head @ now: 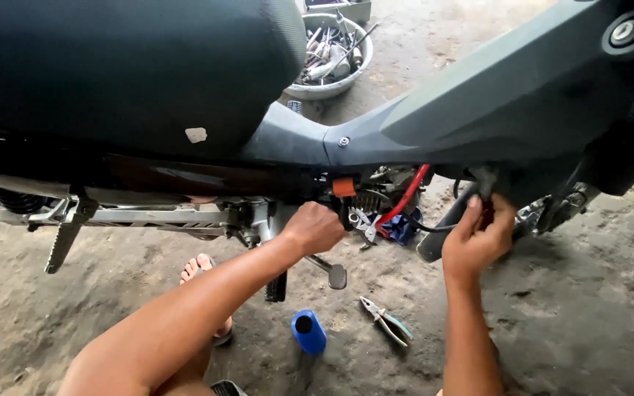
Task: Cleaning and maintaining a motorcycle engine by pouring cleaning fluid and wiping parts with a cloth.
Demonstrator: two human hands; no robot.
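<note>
Left hand (315, 227) clenched on pliers (361, 222) beside red cable (403, 202); right hand (478, 236) pinching black hose (484, 183) (under motorcycle panel (522, 95)).

You are working in soft, even daylight with no hard glare. The motorcycle seat (111, 66) reads almost black, its texture lost, and below the seat the frame sits in deep shadow. The dirt floor (552, 308) beyond that shadow is evenly lit. Your view bends at the edges, curving the seat line. Focus is fair, softening slightly around the seat's far corners.
</note>
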